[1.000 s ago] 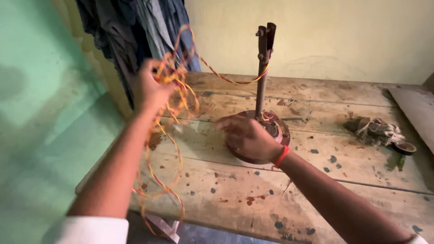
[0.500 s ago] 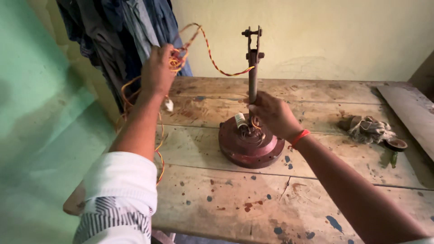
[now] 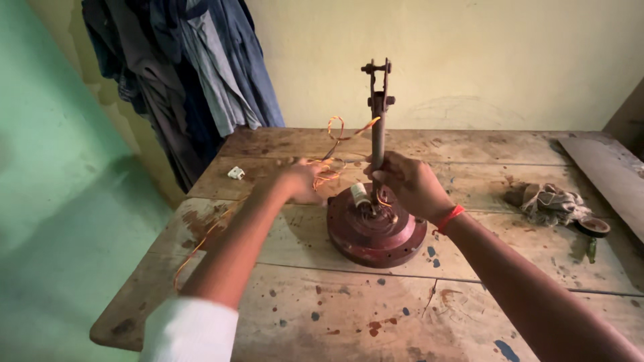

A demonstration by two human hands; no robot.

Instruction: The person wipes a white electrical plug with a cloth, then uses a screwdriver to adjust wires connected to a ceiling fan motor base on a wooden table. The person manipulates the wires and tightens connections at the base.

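Note:
A round dark-red motor housing [image 3: 376, 231] stands on the wooden table [image 3: 322, 308], with a rusty upright rod [image 3: 379, 121] rising from its middle. My right hand [image 3: 409, 184] grips the rod low down, just above the housing. My left hand [image 3: 303, 179] holds a twisted orange and yellow wire [image 3: 335, 144] to the left of the rod. The wire loops up toward the rod and also trails down over the table's left edge. A small white cylinder [image 3: 360, 194] sits on top of the housing between my hands.
A small white block [image 3: 235, 173] lies at the table's left. A crumpled rag [image 3: 550, 201] and a small round dark lid [image 3: 594, 226] lie at the right. A plank [image 3: 607, 177] leans at the far right. Clothes [image 3: 181, 74] hang at the back left.
My left hand has come down from head height to table level with the wire. My right hand has moved from the housing top to grip the rod's lower part.

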